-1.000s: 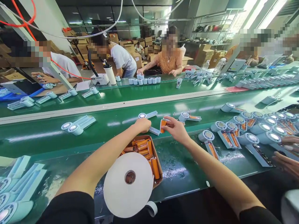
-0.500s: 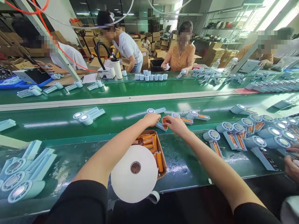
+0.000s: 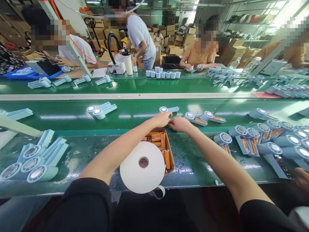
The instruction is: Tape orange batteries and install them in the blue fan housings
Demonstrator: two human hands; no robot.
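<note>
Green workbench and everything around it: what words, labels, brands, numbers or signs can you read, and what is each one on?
No text can be read in this view.
Orange wrapped cylinders: any print is too small to read.
Light-blue plastic units with round heads across the belt: dark marks, too small to tell whether they are lettering.
Large flat white roll: no lettering visible.
White bottle with black lid: none legible.

Beyond the white roll (image 3: 142, 178), which hides part of the cardboard box (image 3: 171, 158), the left hand (image 3: 163, 119) and right hand (image 3: 180, 124) conceal anything between their fingers.
</note>
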